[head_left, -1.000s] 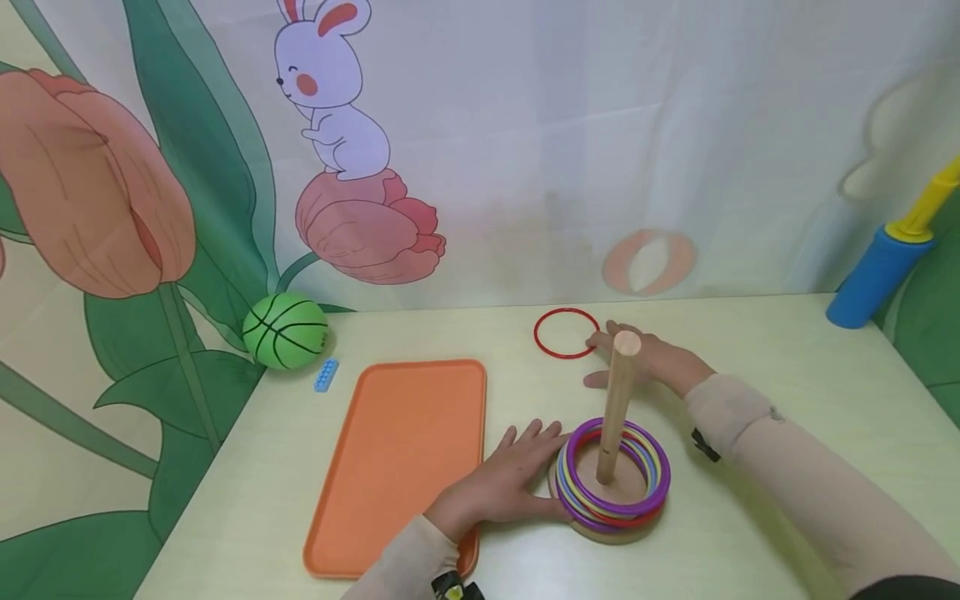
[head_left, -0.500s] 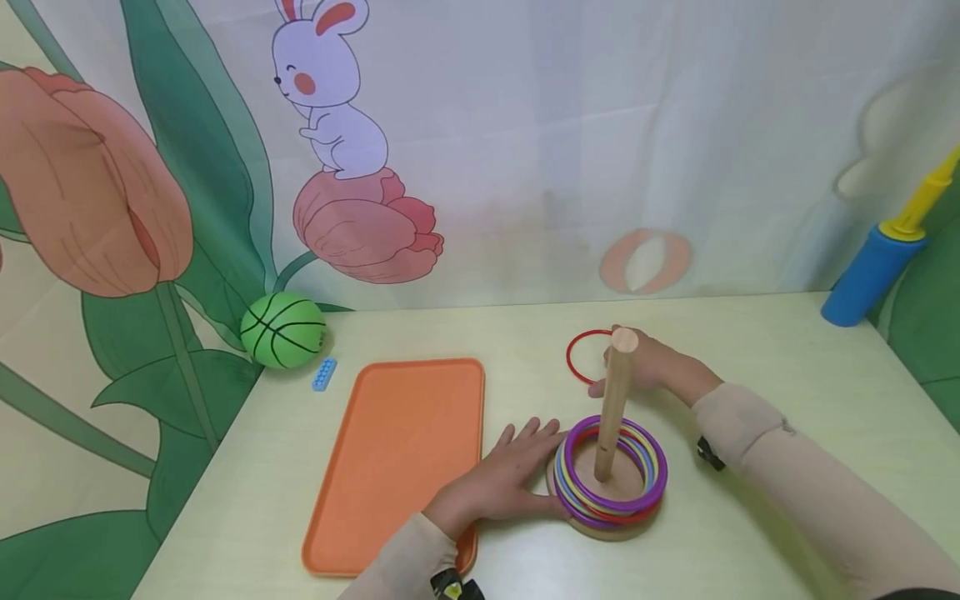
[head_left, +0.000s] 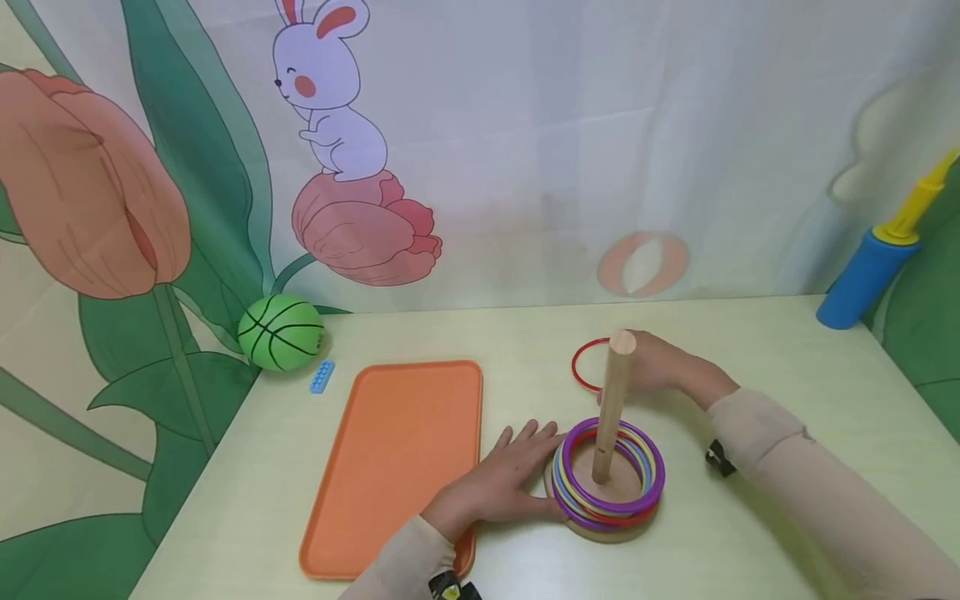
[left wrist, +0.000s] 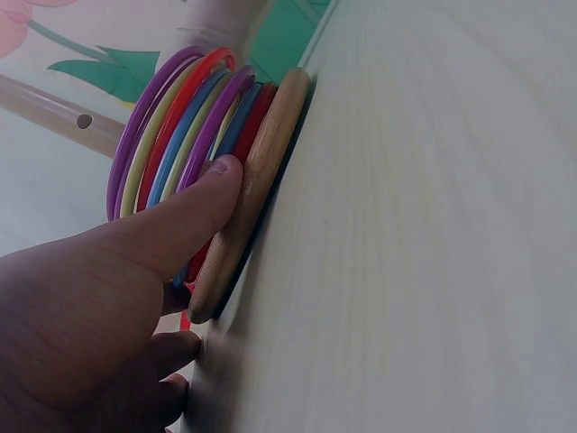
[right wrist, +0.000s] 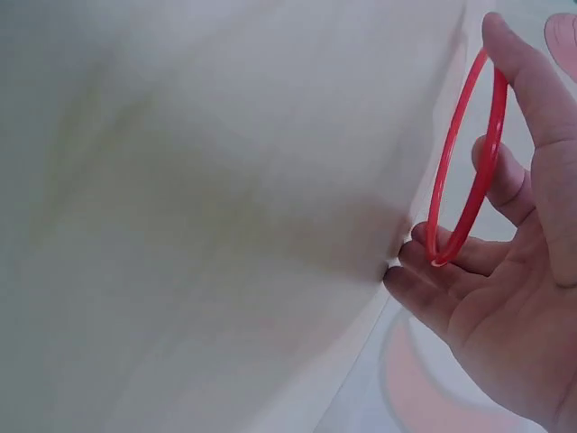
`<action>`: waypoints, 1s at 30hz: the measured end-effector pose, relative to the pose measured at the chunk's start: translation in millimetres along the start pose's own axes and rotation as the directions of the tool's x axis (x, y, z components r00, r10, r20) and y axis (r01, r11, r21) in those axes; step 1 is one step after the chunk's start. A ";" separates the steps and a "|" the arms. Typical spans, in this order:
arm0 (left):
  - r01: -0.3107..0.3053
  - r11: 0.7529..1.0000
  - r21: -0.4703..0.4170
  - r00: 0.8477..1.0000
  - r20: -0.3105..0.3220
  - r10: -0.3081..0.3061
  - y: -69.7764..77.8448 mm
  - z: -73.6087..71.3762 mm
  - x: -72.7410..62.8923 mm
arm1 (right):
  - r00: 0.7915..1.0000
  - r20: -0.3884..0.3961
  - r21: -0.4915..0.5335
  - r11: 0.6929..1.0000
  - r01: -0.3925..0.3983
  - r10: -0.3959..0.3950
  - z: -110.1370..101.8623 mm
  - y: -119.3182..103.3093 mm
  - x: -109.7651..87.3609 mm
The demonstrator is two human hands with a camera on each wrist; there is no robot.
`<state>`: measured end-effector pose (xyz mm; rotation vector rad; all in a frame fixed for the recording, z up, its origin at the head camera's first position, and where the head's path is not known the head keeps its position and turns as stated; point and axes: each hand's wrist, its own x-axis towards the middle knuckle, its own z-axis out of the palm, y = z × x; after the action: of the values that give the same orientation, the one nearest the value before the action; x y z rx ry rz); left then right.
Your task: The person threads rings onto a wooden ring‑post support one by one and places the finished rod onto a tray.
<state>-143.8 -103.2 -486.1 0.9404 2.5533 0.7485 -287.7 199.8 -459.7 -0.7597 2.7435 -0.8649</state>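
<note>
A wooden peg (head_left: 613, 408) rises from a round wooden base (left wrist: 261, 171), with several coloured rings (head_left: 651, 497) stacked loosely around it. My left hand (head_left: 502, 483) rests against the left side of the base, fingers spread. In the left wrist view its thumb (left wrist: 203, 207) lies straight along the rings and the base's edge. Behind the peg, my right hand (head_left: 663, 364) grips a thin red ring (right wrist: 487, 171) at the tabletop. The right wrist view has this ring between the thumb and fingers. The peg partly hides the right hand in the head view.
An orange tray (head_left: 393, 467) lies left of the stand, partly under the left forearm. Further left are a blue toy brick (head_left: 322, 377) and a green ball (head_left: 281, 332). A blue and yellow pump (head_left: 866, 271) stands at the back right. A printed curtain (head_left: 510, 150) hangs behind the table.
My right hand reached the red ring, took hold of it and drew it nearer and to the right, behind the peg. The left hand has stayed by the base.
</note>
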 end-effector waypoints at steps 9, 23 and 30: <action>-0.004 1.000 0.008 1.000 -0.004 0.004 -0.9 -0.4 0.1 | 0.994 -0.043 -0.020 0.995 0.095 -0.096 -9.3 -0.2 -2.5; -0.009 1.000 0.005 1.000 -0.008 0.009 -2.0 1.8 0.7 | 0.973 -0.188 -0.037 0.991 0.132 -0.136 -32.7 -16.0 -22.8; 0.001 1.000 -0.002 1.000 -0.004 -0.001 -1.1 1.3 0.0 | 0.942 -0.271 -0.040 0.980 0.193 -0.196 -34.8 -19.4 -27.2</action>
<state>-143.7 -103.4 -487.8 0.9384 2.5557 0.7528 -266.7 217.3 -419.9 -0.9966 2.9511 -1.0665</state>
